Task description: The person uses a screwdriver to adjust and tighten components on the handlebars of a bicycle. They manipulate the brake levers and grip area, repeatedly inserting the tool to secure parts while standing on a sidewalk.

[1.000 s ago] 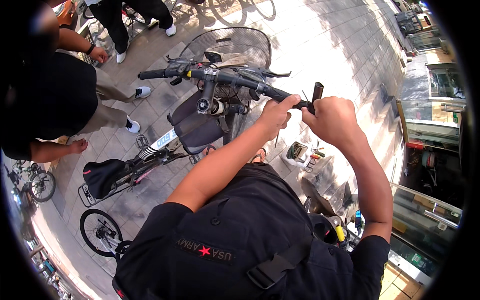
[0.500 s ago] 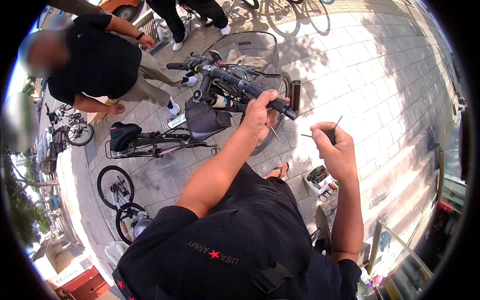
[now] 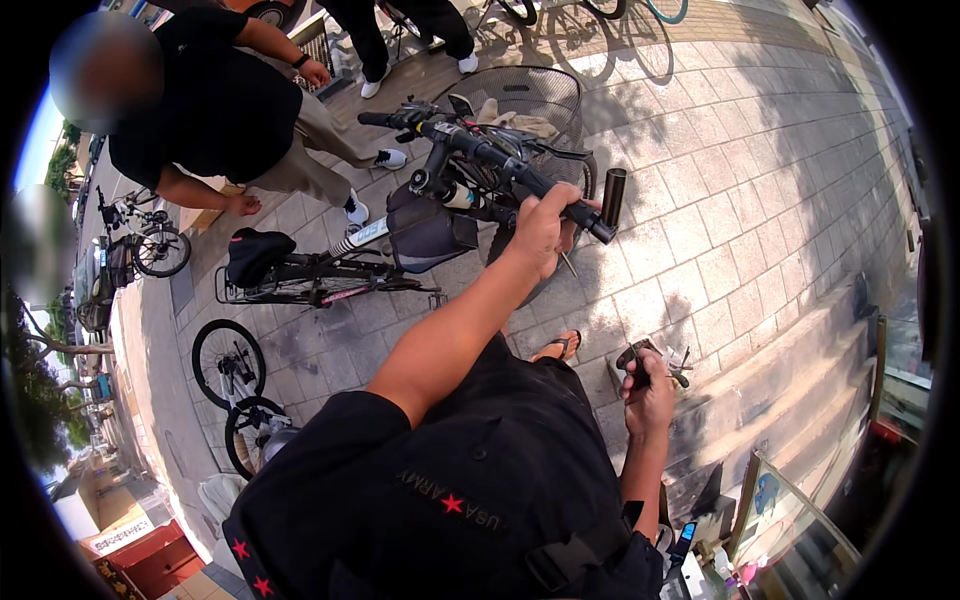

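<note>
My left hand point(image 3: 545, 235) is closed around the handlebar point(image 3: 480, 150) of a bicycle, near its right end. A thin pale rod point(image 3: 569, 264) pokes out below that hand; I cannot tell whether it is held. Beside the bar's tip a dark brown cylinder point(image 3: 615, 195) stands out. Lower and to the right, my right hand point(image 3: 650, 400) is closed on a small dark tool point(image 3: 633, 358), which looks like a folding hex key set. Thin metal pieces show around its fingers. The tool container below is mostly hidden behind that hand.
A wire basket point(image 3: 535, 95) holding a cloth is at the bicycle's front, with its saddle point(image 3: 258, 255) to the left. Another person point(image 3: 225, 110) stands at the far left. A small wheeled frame point(image 3: 235, 375) lies on the paving. Stone steps point(image 3: 780, 390) run along the right.
My right hand has moved down and toward me with the dark tool, over the tool container. My left hand keeps its hold on the handlebar. The whole view has shifted slightly.
</note>
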`<state>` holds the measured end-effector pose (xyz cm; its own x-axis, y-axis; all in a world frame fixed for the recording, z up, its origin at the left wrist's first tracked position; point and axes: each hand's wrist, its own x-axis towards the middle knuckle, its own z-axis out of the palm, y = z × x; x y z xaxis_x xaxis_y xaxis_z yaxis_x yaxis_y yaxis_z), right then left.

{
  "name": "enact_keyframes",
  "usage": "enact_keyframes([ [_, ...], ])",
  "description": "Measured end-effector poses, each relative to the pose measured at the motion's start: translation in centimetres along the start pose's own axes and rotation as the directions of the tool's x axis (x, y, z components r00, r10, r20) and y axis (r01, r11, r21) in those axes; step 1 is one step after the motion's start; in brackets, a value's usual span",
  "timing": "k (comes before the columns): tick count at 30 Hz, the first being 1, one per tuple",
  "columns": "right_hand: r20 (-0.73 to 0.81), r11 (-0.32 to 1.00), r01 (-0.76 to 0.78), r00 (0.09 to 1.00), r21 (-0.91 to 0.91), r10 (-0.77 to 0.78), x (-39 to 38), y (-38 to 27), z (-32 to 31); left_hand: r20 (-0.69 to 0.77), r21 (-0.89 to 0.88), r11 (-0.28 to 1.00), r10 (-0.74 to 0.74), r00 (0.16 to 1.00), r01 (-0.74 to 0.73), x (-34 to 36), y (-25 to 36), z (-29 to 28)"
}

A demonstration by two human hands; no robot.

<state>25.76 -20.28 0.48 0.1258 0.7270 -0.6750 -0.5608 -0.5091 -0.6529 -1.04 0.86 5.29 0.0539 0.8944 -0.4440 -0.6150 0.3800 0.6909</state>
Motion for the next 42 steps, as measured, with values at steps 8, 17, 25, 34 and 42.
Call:
enact_keyframes([
  [8,-0.201,0.971,-0.078,0.971,0.227,0.125,-4.0,7.0,1.3,0.102,-0.01,0.999,-0.04,0.994,0.041,-0.4,-1.3,-1.4],
  [17,-0.3,0.923,-0.038,0.94,0.383,0.163,-11.1,14.2,2.0,0.272,0.054,0.995,-0.095,0.958,0.084,-0.8,-0.3,-1.8],
  [25,-0.334,0.774,0.053,0.919,0.631,0.21,-13.6,18.6,-0.8,0.288,0.041,0.992,-0.123,0.95,0.116,0.1,0.0,-1.3],
  [34,-0.254,0.768,-0.002,0.943,0.641,0.215,-6.9,13.9,-6.6,0.289,0.081,0.995,-0.079,0.954,0.058,0.3,-0.6,-1.3],
  [42,-0.19,0.813,-0.064,0.959,0.579,0.212,-3.7,10.4,-12.4,0.209,0.062,0.995,-0.096,0.973,0.085,-0.4,0.2,-0.2],
])
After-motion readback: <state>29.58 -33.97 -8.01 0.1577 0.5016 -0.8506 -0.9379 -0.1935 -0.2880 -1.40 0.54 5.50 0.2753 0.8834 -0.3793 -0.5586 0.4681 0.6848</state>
